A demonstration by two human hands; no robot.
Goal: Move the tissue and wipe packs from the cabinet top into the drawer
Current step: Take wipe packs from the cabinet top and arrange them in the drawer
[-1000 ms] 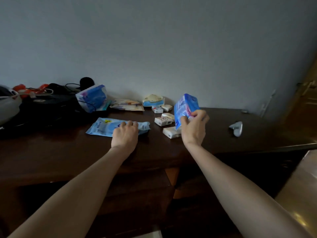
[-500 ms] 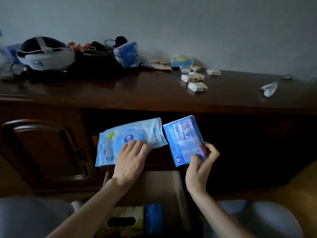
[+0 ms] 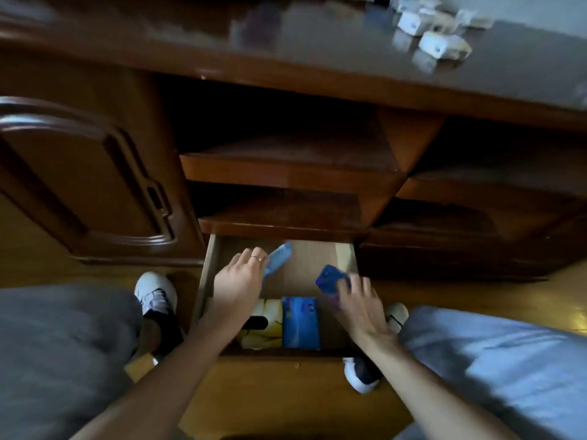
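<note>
Pale-blue wipe pack, clamped in the left hand, and dark-blue tissue pack, clamped in the right hand, hang inside the open drawer. At 6 o'clock lie a yellow box and blue pack. At 1 o'clock, small white packs sit on the desk.

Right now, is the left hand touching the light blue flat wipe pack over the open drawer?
Touching. The head view shows the left hand with its fingers closed on the light blue flat wipe pack.
</note>
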